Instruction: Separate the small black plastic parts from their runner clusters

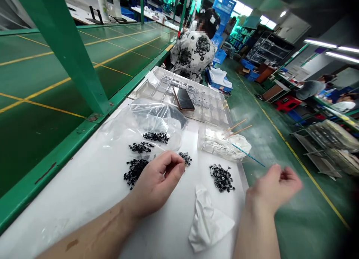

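My left hand [159,182] is over the white tabletop with thumb and forefinger pinched together; anything between the fingertips is too small to make out. Just beyond the fingertips lies a little group of small black ring-like parts [186,159]. Black stalked parts [134,172] are heaped beside and partly behind this hand. My right hand [275,188], slightly blurred, is off the table's right edge with curled fingers; what they hold, if anything, cannot be seen. Nearest to it are a blue stick [248,155] and a pile of black small parts [222,177].
A white cloth [209,221] lies in front. Behind are a clear box [202,139] with white cloth and wooden sticks, a plastic bag [157,115], a phone [183,98] and a compartment tray [215,115]. A green post [64,49] rises left; a person [193,51] sits ahead.
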Demonstrator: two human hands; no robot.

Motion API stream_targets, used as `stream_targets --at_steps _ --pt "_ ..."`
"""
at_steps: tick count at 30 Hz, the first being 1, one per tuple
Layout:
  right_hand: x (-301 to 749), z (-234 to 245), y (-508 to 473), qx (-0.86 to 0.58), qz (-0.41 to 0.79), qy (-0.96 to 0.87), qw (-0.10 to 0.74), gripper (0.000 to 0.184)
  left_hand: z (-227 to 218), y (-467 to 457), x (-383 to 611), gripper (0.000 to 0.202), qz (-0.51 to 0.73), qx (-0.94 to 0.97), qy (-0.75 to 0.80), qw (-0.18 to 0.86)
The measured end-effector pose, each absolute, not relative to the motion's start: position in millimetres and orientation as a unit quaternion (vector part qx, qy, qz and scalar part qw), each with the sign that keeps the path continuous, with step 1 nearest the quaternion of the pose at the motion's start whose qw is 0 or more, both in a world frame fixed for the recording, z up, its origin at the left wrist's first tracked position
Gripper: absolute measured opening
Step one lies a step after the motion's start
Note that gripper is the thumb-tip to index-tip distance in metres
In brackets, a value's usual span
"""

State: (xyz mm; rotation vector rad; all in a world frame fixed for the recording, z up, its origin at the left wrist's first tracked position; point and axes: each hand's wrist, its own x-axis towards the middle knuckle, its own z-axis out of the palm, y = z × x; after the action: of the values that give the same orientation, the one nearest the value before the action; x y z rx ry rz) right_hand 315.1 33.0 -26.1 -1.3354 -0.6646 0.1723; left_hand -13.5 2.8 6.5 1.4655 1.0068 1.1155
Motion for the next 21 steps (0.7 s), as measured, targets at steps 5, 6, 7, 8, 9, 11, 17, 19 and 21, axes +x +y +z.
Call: stream_targets --at_steps 5,6,7,8,9,11,17,19,21 --pt "231 -23 16 -0.565 0.046 -0.677 0.470 0.009 1 4 -12 0.020 0.467 0.595 0.418 0.503" --pt "218 -26 16 -0.546 0.071 -0.726 0.412 0.008 1 4 -12 0.020 0.468 0.595 0.417 0.503" --pt "208 -29 17 -0.535 0.088 -0.758 0.363 0.008 1 4 -12 0.020 0.471 0.596 0.415 0.501" --pt "202 -32 18 -0.537 0.097 -0.772 0.326 0.009 1 4 -12 0.019 0.471 0.597 0.414 0.501" --pt "198 -36 20 -0.548 0.103 -0.775 0.298 0.010 2 5 -12 0.019 0.470 0.598 0.414 0.500" --pt "198 -41 24 -0.572 0.113 -0.772 0.253 0.012 4 5 -11 0.018 0.467 0.600 0.413 0.501" --pt "201 -43 27 -0.588 0.111 -0.770 0.221 0.009 7 5 -10 0.016 0.465 0.604 0.411 0.500" --pt "200 -43 27 -0.587 0.104 -0.771 0.222 0.010 7 5 -9 0.016 0.459 0.609 0.412 0.499" --pt "199 -44 27 -0.585 0.096 -0.773 0.226 0.011 7 4 -9 0.015 0.455 0.614 0.412 0.496"
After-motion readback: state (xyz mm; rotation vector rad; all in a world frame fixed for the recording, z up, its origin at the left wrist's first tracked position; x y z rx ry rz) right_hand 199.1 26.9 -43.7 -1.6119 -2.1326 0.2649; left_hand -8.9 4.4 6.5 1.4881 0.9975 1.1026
